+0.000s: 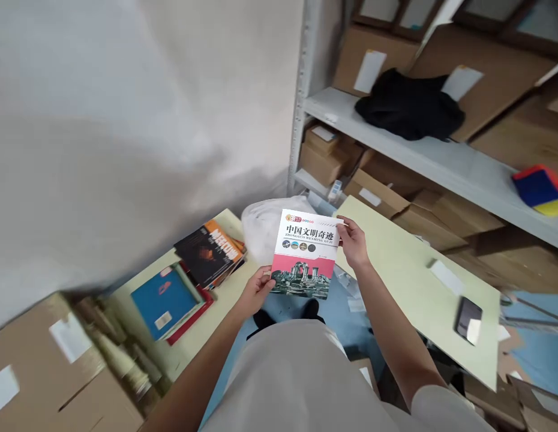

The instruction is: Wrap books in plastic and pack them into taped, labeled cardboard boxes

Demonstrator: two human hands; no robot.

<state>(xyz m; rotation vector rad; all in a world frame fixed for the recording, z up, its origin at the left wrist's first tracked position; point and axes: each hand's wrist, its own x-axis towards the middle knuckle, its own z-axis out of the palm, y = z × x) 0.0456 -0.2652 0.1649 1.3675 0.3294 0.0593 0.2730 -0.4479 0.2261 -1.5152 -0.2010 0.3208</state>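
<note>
Between my two hands is a book [305,255] with a white and pink cover, Chinese lettering, small round pictures and a photo of stone ruins. My left hand [257,290] grips its lower left edge, thumb on the front. Near the top right corner, my right hand [352,241] pinches the other edge. The cover faces me, held above the gap between two pale tables. To the left lie a stack of books topped by a black and orange one [209,255] and another topped by a blue one [164,302].
The left table [180,360] bears the book stacks; a cardboard box [40,360] stands before it. A phone [468,320] and white paper [446,277] lie on the right table [396,270]. A white bag [258,225] sits behind. Metal shelves [441,162] hold boxes and black cloth [409,105].
</note>
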